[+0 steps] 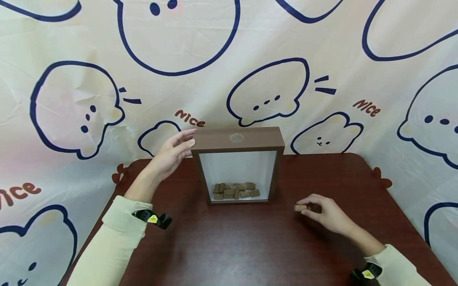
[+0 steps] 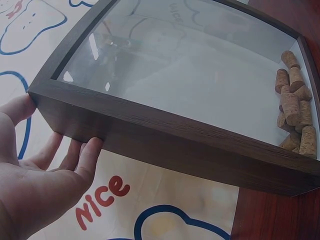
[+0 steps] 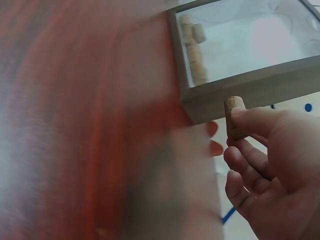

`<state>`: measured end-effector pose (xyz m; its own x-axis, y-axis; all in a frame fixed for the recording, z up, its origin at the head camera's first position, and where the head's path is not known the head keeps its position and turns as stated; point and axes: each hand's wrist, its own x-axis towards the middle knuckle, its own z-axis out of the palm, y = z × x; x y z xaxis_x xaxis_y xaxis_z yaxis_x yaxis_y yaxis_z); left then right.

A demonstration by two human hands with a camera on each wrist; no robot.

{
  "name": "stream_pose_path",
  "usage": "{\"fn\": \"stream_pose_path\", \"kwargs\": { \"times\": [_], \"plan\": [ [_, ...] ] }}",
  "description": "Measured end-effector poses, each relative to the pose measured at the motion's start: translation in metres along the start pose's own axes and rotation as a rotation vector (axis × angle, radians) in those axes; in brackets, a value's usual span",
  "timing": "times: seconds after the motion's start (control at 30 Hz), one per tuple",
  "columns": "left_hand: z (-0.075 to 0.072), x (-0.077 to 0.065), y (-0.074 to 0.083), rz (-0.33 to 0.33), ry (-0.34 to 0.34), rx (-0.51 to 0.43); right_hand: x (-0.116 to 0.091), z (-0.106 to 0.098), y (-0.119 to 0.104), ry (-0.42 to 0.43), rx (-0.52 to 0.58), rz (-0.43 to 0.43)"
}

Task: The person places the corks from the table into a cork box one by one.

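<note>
A brown wood-framed shadow box (image 1: 237, 139) with a clear front stands upright on the table. A round hole (image 1: 236, 138) shows in its top, and several corks (image 1: 229, 193) lie along its bottom. My left hand (image 1: 171, 155) holds the box's upper left side, thumb at the front corner and fingers at the back edge, as the left wrist view shows. Off to the right of the box, my right hand (image 1: 327, 212) pinches a single cork (image 3: 233, 117) between thumb and fingers, low over the table.
The dark red-brown table (image 1: 229, 242) has rounded far corners. Behind it and along both sides hangs a pale cloth (image 1: 200, 91) printed with blue cartoon outlines. A black wrist camera (image 1: 152, 217) is strapped over the left sleeve.
</note>
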<state>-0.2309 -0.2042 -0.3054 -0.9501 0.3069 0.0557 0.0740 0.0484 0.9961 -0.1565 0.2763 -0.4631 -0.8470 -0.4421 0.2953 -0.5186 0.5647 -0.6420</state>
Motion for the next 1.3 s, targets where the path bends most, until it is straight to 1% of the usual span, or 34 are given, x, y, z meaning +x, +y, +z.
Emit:
{"fn": "stream_pose_path", "kwargs": {
  "times": [0.33, 0.53, 0.63, 0.77, 0.83, 0.9, 1.03, 1.3],
  "plan": [
    [0.001, 0.000, 0.001, 0.002, -0.002, 0.005, 0.010, -0.032, -0.022, 0.044, -0.002, 0.022],
    [0.001, 0.000, 0.001, 0.002, -0.001, 0.000, 0.018, -0.048, -0.032, 0.071, -0.023, 0.020],
    [0.001, -0.001, 0.001, 0.001, 0.000, -0.001, 0.024, -0.054, -0.036, 0.088, -0.007, 0.042],
    [0.001, 0.000, 0.000, 0.000, 0.000, -0.002, 0.029, -0.060, -0.042, 0.113, 0.044, 0.088],
    [0.001, 0.000, 0.000, 0.001, -0.001, -0.004, 0.031, -0.061, -0.046, 0.123, 0.064, 0.094],
    [0.001, 0.000, 0.000, 0.003, -0.002, -0.006, 0.033, -0.063, -0.049, 0.128, 0.074, 0.081],
    [0.001, 0.000, 0.000, 0.004, -0.002, -0.008, 0.038, -0.066, -0.054, 0.146, 0.063, 0.066],
    [0.001, 0.000, 0.001, 0.001, -0.003, -0.009, 0.046, -0.073, -0.062, 0.185, -0.011, 0.036]
  ]
}}
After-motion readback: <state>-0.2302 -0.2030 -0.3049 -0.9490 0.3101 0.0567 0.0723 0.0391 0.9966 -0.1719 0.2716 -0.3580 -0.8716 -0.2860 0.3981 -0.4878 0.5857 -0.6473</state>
